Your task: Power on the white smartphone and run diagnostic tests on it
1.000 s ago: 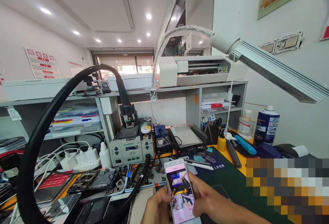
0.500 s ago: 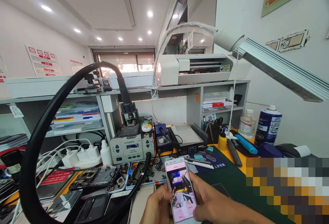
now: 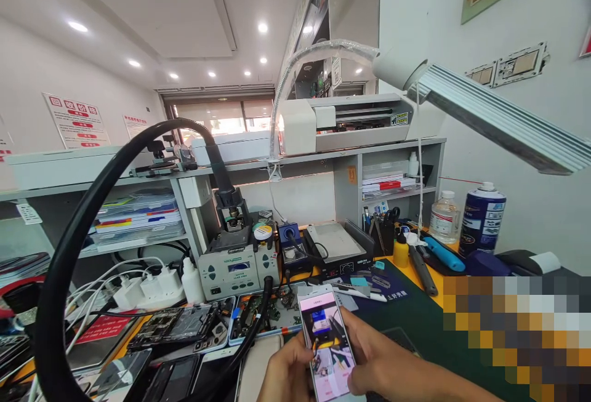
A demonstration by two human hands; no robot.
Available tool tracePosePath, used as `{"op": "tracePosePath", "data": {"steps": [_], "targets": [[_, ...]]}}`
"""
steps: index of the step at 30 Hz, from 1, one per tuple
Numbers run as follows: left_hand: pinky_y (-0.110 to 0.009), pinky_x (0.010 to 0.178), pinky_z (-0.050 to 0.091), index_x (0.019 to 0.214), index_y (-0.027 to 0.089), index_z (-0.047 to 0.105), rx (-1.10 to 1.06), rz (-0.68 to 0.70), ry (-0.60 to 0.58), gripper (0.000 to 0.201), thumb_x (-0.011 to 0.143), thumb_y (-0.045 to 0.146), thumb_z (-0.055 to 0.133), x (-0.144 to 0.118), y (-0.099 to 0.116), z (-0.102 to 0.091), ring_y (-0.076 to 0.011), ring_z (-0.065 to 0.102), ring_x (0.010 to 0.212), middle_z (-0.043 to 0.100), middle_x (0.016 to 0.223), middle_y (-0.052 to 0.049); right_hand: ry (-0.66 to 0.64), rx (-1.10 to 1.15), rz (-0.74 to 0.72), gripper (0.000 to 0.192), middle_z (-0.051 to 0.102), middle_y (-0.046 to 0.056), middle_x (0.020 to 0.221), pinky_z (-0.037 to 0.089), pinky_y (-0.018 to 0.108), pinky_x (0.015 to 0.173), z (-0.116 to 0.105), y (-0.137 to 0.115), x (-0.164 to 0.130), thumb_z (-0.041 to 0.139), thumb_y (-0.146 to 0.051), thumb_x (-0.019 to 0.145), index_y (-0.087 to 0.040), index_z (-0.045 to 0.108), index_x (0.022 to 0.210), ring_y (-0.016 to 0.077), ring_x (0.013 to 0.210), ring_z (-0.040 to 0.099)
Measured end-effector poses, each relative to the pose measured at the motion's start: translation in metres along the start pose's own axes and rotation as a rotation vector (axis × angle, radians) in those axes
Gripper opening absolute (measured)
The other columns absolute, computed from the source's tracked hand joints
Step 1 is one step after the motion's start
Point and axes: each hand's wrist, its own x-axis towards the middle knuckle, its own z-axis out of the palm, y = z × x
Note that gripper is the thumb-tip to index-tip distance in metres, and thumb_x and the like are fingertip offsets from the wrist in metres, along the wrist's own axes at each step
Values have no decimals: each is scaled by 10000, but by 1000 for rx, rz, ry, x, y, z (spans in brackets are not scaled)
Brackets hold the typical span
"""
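Note:
A white smartphone with a lit screen showing pink pages and photos is held upright at the bottom centre, above the green mat. My left hand grips its left edge from below. My right hand wraps the right edge, thumb lying on the screen. Both wrists run out of the frame's bottom edge.
A thick black hose loops from the grey rework station across the left. Opened phones and circuit boards lie by it. A hot plate, tool cup, bottles and a blue spray can stand behind. A lamp head overhangs the right.
The phone and both hands have stayed in the same grip; the view drifted slightly, so the phone sits a little lower and to the right in the frame.

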Motion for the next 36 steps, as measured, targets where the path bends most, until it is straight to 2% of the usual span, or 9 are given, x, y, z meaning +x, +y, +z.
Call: {"op": "tracePosePath", "data": {"steps": [9, 17, 23, 28, 36], "targets": [[-384, 809, 431, 1142, 202, 505, -48, -2, -6, 502, 649, 276, 563, 2, 0, -2, -298, 590, 1035, 680, 1065, -78, 13, 12, -6, 690, 605, -15, 962, 429, 264, 740, -1, 1, 0, 536, 40, 503, -198, 499, 1149, 173, 885, 571], [-366, 863, 414, 1131, 178, 564, -55, 19, 4, 471, 667, 258, 565, 3, -2, -6, -289, 596, 1055, 722, 976, -68, 22, -10, 20, 664, 649, 2, 1007, 432, 275, 752, 5, -6, 1, 530, 2, 491, -202, 513, 1123, 216, 964, 604], [-401, 898, 410, 1058, 152, 616, -96, 48, 4, 414, 655, 237, 576, 7, -5, -7, -311, 590, 1060, 728, 905, -89, 21, -4, 14, 639, 651, 9, 1025, 434, 284, 773, 4, -7, -1, 541, 4, 501, -189, 531, 1110, 224, 982, 608], [-423, 914, 408, 1005, 157, 643, -94, 48, -6, 352, 671, 226, 559, 10, -6, -11, -312, 578, 1078, 728, 903, -89, 38, -3, 49, 681, 658, 31, 1068, 444, 333, 845, 3, -7, -3, 549, 0, 512, -194, 500, 1163, 274, 1088, 592], [-430, 920, 409, 1032, 137, 656, -75, 74, -27, 382, 676, 230, 551, 12, -7, -12, -317, 585, 1062, 722, 921, -107, 39, 18, 46, 675, 661, 22, 1054, 453, 338, 852, -1, -2, -1, 554, 6, 506, -204, 504, 1146, 270, 1075, 603]]}}
